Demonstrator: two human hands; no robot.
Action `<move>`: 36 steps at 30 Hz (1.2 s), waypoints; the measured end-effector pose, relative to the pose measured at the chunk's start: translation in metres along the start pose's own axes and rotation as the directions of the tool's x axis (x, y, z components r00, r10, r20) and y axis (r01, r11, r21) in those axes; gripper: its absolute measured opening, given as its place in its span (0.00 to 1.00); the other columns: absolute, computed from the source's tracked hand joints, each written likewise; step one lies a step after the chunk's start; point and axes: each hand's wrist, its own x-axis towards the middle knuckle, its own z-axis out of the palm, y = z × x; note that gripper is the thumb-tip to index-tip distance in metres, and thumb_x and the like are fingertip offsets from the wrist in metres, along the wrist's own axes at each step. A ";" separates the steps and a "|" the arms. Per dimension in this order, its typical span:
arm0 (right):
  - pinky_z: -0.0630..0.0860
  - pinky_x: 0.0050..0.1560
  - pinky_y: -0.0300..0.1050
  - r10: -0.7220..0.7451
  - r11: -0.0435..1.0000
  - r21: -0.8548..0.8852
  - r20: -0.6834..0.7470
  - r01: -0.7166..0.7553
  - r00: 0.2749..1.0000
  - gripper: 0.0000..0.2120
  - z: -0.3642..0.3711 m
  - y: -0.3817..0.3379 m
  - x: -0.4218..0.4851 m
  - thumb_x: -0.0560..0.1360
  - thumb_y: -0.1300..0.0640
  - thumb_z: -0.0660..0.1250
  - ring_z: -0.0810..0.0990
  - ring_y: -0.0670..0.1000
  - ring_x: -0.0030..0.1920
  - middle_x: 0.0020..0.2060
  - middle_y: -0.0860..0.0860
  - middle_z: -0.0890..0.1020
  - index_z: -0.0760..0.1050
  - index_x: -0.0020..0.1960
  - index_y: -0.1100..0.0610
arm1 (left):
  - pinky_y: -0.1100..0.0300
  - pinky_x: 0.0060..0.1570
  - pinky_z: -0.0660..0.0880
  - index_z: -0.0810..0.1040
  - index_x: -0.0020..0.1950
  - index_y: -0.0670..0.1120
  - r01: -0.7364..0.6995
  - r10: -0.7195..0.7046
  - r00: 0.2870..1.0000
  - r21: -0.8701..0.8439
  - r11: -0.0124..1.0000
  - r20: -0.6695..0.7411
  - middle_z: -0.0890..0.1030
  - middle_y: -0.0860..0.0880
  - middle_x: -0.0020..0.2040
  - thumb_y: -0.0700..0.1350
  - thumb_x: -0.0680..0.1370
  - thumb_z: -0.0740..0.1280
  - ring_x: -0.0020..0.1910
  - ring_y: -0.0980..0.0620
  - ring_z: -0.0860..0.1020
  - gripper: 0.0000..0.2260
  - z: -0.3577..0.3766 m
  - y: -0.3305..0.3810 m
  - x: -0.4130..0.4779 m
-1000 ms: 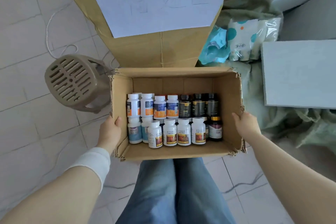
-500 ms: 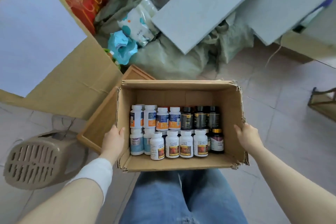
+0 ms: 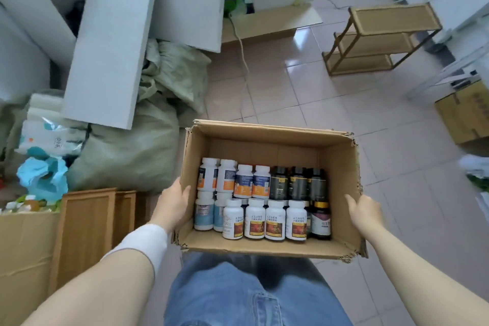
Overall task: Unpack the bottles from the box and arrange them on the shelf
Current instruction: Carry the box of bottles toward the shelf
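Holding box [image 3: 264,151] of bottles [image 3: 254,219] at lower centre, left hand [image 3: 173,201] and right hand [image 3: 363,210], grip clamped on its sides; shelf [image 3: 394,18] upper right

Grey foam boards [image 3: 111,53] lean on green sacks [image 3: 127,151]; a white cable [image 3: 242,53] crosses the tiled floor [image 3: 317,103]; a brown carton [image 3: 465,114] stands at right.

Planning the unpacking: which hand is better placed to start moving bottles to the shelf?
Probably the right hand: the shelf stands ahead on its side, and the dark bottles sit nearest it. The left hand could steady the box.
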 end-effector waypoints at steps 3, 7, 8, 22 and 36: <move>0.69 0.41 0.48 0.069 0.997 0.035 -0.015 -0.068 0.998 0.18 -0.033 0.027 0.037 0.80 0.52 0.56 0.75 0.63 0.45 0.48 0.68 0.79 0.72 0.46 0.68 | 0.51 0.61 0.69 0.69 0.68 0.44 -0.066 0.065 0.998 0.080 0.995 0.023 0.77 0.41 0.62 0.45 0.82 0.56 0.61 0.39 0.74 0.16 0.024 0.070 0.023; 0.67 0.41 0.47 0.125 0.987 0.105 -0.049 -0.120 0.991 0.19 -0.075 0.047 0.089 0.81 0.53 0.55 0.74 0.62 0.43 0.48 0.68 0.78 0.73 0.48 0.69 | 0.50 0.59 0.72 0.70 0.67 0.45 -0.162 0.151 0.986 0.179 0.970 0.071 0.78 0.40 0.60 0.45 0.81 0.57 0.59 0.39 0.75 0.15 0.049 0.151 0.059; 0.67 0.42 0.47 0.140 0.983 0.125 -0.055 -0.133 0.989 0.20 -0.084 0.051 0.103 0.81 0.53 0.55 0.75 0.63 0.47 0.49 0.68 0.78 0.73 0.51 0.71 | 0.50 0.60 0.72 0.70 0.67 0.45 -0.191 0.179 0.981 0.192 0.963 0.078 0.79 0.40 0.60 0.45 0.81 0.57 0.58 0.39 0.75 0.15 0.055 0.173 0.069; 0.68 0.42 0.46 0.391 0.900 0.220 -0.026 -0.376 0.920 0.18 -0.200 0.078 0.320 0.81 0.51 0.54 0.73 0.59 0.42 0.41 0.63 0.76 0.70 0.43 0.65 | 0.50 0.58 0.74 0.71 0.63 0.45 -0.410 0.310 0.900 0.353 0.841 0.306 0.79 0.43 0.57 0.46 0.82 0.55 0.53 0.43 0.77 0.12 0.157 0.465 0.233; 0.70 0.43 0.48 0.448 0.872 0.238 -0.037 -0.427 0.893 0.18 -0.361 0.071 0.549 0.81 0.51 0.54 0.74 0.59 0.43 0.39 0.60 0.74 0.71 0.46 0.66 | 0.55 0.52 0.73 0.71 0.64 0.45 -0.457 0.340 0.875 0.353 0.816 0.344 0.79 0.43 0.56 0.45 0.82 0.55 0.48 0.47 0.74 0.13 0.246 0.726 0.348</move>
